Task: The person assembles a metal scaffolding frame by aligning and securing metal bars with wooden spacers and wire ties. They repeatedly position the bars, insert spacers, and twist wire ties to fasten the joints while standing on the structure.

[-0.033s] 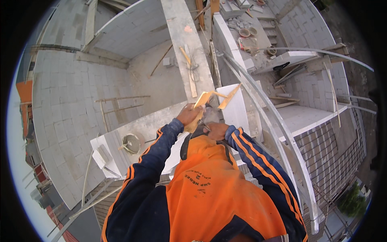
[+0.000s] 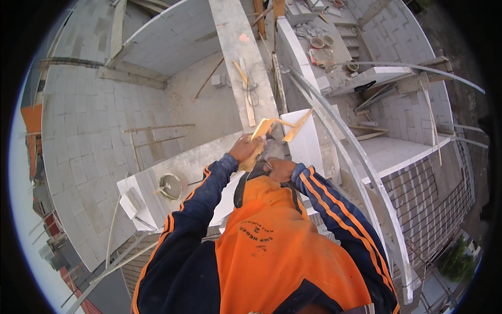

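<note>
My left hand [image 2: 243, 148] is closed around the edge of a short yellowish wooden board [image 2: 263, 129], which is tilted up in front of my body. Close to the board's lower end, my right hand [image 2: 281, 170] has its fingers curled in. A small dark part shows at those fingertips, too small to name. Just beyond both hands, a second yellow wooden strip [image 2: 299, 125] lies slantwise on a white block [image 2: 306, 144]. A thin wooden piece [image 2: 284, 123] runs between strip and board; whether they are joined I cannot tell.
Left of me, a bucket of grey mix [image 2: 172, 187] stands on the wall top beside white blocks [image 2: 140, 201]. Ahead, a concrete beam [image 2: 235, 36] carries wood strips [image 2: 250, 104] and wire. Curved metal channels [image 2: 361, 152] arch past my right. A lower floor [image 2: 201, 110] lies beyond the wall.
My right hand's fingers have shifted very slightly. Nothing else has visibly moved.
</note>
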Demonstrator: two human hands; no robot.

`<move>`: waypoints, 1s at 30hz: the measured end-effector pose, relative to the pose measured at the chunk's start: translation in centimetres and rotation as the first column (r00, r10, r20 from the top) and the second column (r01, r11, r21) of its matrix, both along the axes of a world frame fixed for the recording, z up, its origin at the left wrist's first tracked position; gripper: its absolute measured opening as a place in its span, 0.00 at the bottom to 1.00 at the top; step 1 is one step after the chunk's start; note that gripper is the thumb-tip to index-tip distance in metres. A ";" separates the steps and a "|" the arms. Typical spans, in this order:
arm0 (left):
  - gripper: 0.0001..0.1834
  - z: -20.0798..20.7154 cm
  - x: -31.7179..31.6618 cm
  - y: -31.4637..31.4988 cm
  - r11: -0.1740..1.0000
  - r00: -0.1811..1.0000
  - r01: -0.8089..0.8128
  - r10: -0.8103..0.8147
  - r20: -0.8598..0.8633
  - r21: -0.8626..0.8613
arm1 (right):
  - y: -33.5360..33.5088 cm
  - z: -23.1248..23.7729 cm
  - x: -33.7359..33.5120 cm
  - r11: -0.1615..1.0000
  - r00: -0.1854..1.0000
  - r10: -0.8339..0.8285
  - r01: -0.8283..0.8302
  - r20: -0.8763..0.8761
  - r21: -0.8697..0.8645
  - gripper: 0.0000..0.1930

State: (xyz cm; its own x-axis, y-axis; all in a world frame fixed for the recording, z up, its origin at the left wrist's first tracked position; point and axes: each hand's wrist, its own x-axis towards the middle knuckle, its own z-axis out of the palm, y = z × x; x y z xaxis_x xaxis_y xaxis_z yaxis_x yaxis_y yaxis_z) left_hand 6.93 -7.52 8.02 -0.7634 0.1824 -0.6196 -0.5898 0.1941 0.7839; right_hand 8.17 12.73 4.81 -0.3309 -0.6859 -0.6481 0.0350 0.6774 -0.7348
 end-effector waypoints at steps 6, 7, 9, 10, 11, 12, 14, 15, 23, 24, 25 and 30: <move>0.20 -0.9 -0.2 -0.9 0.970 0.985 -0.108 0.074 0.158 0.219 | -0.5 -0.5 1.3 0.994 0.993 -0.105 0.104 -0.051 -0.038 0.28; 0.20 -0.9 -0.2 -1.0 0.971 0.984 -0.101 0.066 0.165 0.218 | -0.6 -0.5 1.4 0.995 0.994 -0.100 0.098 -0.052 -0.037 0.29; 0.20 -0.9 -0.4 -1.2 0.961 0.982 -0.093 0.046 0.181 0.260 | -0.5 -0.5 1.3 0.992 0.992 -0.124 0.124 0.001 0.000 0.30; 0.20 -1.0 -0.5 -1.3 0.949 0.981 -0.094 0.036 0.192 0.301 | -0.3 -0.6 1.3 0.988 0.987 -0.154 0.152 0.054 0.036 0.30; 0.20 -1.1 -0.5 -1.4 0.931 0.981 -0.089 0.020 0.194 0.354 | 0.0 -0.8 1.3 0.975 0.964 -0.222 0.218 0.144 0.040 0.30; 0.20 -1.3 -0.5 -1.5 0.938 0.977 -0.093 0.021 0.211 0.334 | 0.4 -1.1 1.5 0.973 0.970 -0.218 0.225 0.111 -0.056 0.29; 0.20 -1.9 -0.2 -1.4 0.933 0.980 -0.080 0.009 0.200 0.351 | 1.6 -1.9 2.0 0.906 0.944 -0.300 0.327 0.139 -0.267 0.27; 0.20 -2.3 0.1 -1.2 0.951 0.979 -0.074 0.013 0.202 0.300 | 1.9 -2.3 2.4 0.916 0.957 -0.264 0.288 0.122 -0.280 0.27; 0.23 -3.1 0.9 0.5 0.910 0.965 -0.061 -0.051 0.256 0.411 | 0.9 -4.0 3.4 0.994 0.946 0.076 -0.098 -0.314 -0.053 0.20; 0.23 -2.8 0.2 0.5 0.905 0.959 -0.067 -0.057 0.276 0.420 | 0.9 -3.5 3.3 0.984 0.938 0.160 -0.177 -0.307 -0.028 0.20; 0.23 -2.4 -0.5 0.4 0.860 0.951 -0.124 -0.039 0.306 0.495 | 1.0 -2.7 3.3 0.989 0.932 0.082 -0.120 -0.353 -0.086 0.19; 0.25 0.1 -3.4 0.8 0.613 0.878 -0.266 -0.164 0.449 0.744 | 0.9 1.8 3.4 0.971 0.962 -0.127 0.071 -0.242 -0.227 0.14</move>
